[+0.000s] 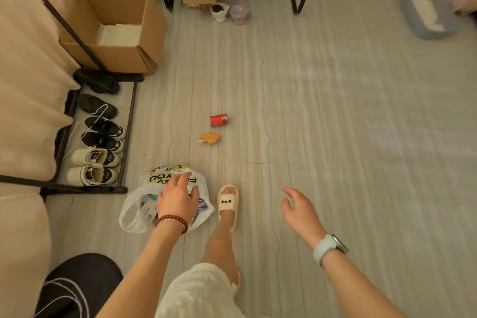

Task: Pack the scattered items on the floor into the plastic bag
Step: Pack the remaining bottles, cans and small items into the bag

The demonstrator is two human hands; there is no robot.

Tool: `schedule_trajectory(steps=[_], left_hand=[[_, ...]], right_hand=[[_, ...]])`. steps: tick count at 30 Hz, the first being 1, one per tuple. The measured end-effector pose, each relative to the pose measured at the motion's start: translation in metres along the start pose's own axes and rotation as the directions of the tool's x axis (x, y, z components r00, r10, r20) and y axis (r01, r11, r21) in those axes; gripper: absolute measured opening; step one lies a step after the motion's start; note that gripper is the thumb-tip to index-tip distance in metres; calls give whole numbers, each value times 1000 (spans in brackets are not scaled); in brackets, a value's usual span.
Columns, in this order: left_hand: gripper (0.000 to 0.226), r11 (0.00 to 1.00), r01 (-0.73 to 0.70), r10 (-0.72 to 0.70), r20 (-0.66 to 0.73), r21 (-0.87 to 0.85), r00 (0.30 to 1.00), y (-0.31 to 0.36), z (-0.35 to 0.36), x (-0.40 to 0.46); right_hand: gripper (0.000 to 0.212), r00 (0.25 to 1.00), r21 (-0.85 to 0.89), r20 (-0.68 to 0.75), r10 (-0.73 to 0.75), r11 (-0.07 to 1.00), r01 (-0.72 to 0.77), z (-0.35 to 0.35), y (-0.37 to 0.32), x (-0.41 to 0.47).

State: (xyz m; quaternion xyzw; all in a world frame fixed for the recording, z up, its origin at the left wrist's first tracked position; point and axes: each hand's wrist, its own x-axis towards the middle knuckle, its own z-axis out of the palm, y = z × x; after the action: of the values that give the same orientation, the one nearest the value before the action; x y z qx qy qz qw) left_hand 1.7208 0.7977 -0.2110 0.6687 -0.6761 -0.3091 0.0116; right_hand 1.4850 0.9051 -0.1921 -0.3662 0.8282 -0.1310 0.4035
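Note:
A white plastic bag (144,195) with yellow and black print lies open on the floor at lower left, with several packets inside. My left hand (178,201), fingers spread and holding nothing, hovers over the bag's mouth and hides part of its contents. My right hand (299,210) hangs open in the air to the right, over bare floor. Farther ahead on the floor lie a small red can (219,120) on its side and an orange packet (210,138) just below it.
A shoe rack (127,134) with several shoes stands left, under a clothes rail. An open cardboard box (121,31) sits behind it. Two small pots (229,11) stand by stacked boxes at the back. My slippered foot (227,204) is right of the bag. A grey tray (428,15) lies at far right.

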Motion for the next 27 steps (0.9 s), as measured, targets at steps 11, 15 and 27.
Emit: schedule_trajectory(steps=[11, 15, 27], left_hand=[[42, 994, 78, -72, 89, -71, 993, 61, -33, 184], [41, 973, 188, -174, 110, -135, 979, 75, -57, 235], [38, 518, 692, -730, 162, -503, 664, 62, -5, 357]], right_hand=[[40, 980, -249, 187, -61, 962, 108, -63, -135, 203], [40, 967, -290, 248, -63, 947, 136, -83, -188, 260], [41, 727, -515, 683, -77, 655, 553, -9, -280, 497]])
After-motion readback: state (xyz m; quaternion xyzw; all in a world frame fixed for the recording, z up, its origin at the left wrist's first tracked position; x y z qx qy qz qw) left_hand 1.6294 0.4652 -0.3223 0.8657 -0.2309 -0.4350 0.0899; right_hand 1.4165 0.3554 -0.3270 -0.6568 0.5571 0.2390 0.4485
